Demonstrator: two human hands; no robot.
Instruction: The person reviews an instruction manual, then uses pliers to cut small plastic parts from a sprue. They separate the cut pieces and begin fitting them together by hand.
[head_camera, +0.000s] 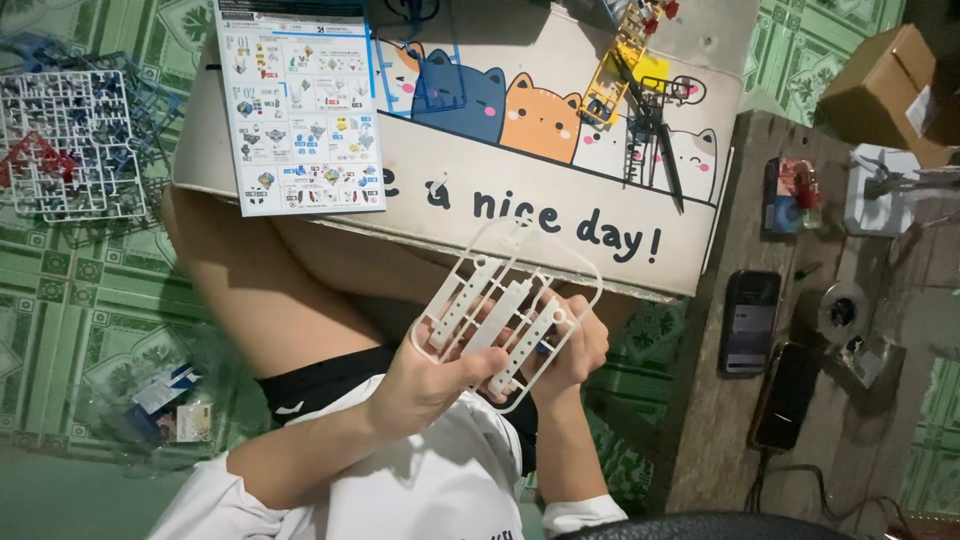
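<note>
A white parts frame is gripped in both hands above the lap: left hand closed beneath it, right hand closed on its edge. Thin bars could be snapped if squeezed or twisted too hard

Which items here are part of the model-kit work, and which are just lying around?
In use:
left hand and right hand, both holding the white sprue
instruction sheet
yellow sprue
nippers
sprue stack

Lying about:
two phones
cardboard box
tape roll
</note>
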